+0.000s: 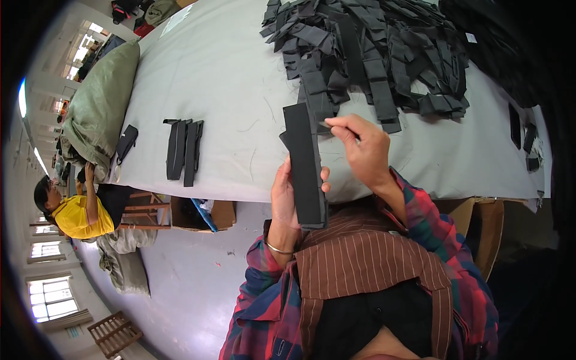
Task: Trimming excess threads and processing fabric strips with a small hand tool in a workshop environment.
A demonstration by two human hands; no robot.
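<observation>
Honestly, from here the left hand point(284, 195) has its fingers point(325, 179) wrapped round the black strip point(304, 162) over the tabletop point(222, 90) edge, probably keeping its upper part exposed for the right hand point(367, 150), pinching something tiny point(324, 125) I can't make out.

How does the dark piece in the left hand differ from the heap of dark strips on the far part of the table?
The dark piece is held in the left hand, while the heap lies on the table. The piece is straight and neat; the heap is a jumble of creased, overlapping strips. The heap also spreads far wider than the piece. Both are dark and look like fabric.
</observation>
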